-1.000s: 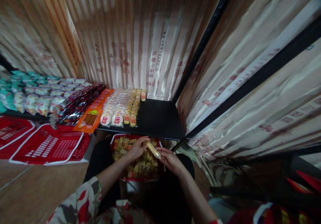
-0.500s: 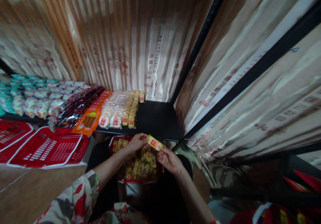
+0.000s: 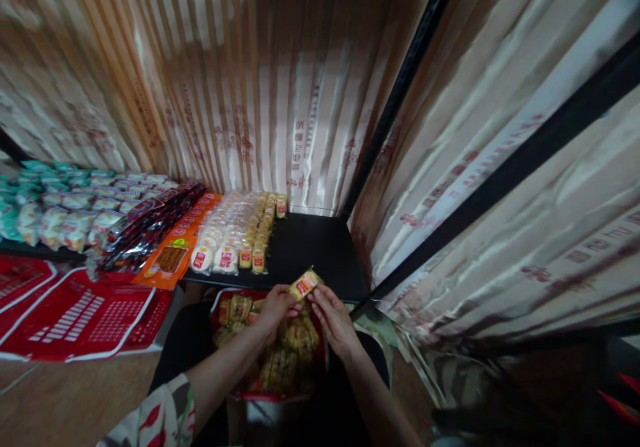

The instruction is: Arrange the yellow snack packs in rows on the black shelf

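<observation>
A small yellow snack packet [image 3: 305,285] with a red-and-white label is held tilted between both hands. My left hand [image 3: 280,307] pinches its lower left end, and the fingers of my right hand [image 3: 333,313] close on its right side. Below them a red basket [image 3: 280,397] between my knees holds many similar yellow packets [image 3: 280,367], partly hidden by my forearms. Just beyond my hands, the black shelf [image 3: 320,247] carries rows of yellow packets [image 3: 259,233] standing beside rows of round white packaged snacks [image 3: 226,257].
Left along the shelf lie an orange snack bag [image 3: 173,257], dark shiny packets [image 3: 145,227] and several rows of white-and-green packets [image 3: 75,227]. Red baskets with white handles [image 3: 95,310] rest on the floor at left. Black shelf posts [image 3: 400,107] and pleated curtains [image 3: 250,100] enclose the shelf.
The packet has turned, its right end now pointing up instead of down. My right hand has shifted up along it, nearer my left. The view has tilted slightly upward.
</observation>
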### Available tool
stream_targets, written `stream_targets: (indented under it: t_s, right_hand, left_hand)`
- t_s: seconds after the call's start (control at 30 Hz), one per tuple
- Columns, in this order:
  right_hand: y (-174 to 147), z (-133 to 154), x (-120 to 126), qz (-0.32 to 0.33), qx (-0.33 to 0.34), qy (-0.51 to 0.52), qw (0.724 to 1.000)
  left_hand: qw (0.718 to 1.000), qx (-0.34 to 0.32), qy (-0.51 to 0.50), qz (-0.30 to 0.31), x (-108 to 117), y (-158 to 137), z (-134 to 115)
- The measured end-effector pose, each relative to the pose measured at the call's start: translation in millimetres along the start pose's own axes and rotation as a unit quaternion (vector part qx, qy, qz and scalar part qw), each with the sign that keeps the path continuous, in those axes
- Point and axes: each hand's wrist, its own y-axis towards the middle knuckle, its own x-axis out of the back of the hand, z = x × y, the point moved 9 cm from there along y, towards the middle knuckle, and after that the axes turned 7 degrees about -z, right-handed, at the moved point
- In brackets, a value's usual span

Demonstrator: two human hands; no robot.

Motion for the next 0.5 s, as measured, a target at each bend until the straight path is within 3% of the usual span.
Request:
stream_targets:
  t_s: [0.27,0.5]
  right_hand:
    - [46.1,22.7,-19.1,-0.026,0.101,-0.111,0.988]
    - [103.6,43.0,-41.5,-0.038,0.160,-0.180,0.970]
  left_hand:
    - [0.999,-0.008,-0.030,-0.026,-15.8,20.2,-18.3]
    - [0.995,-0.021,0.035,-0.088,-21.8,52.0,-39.7]
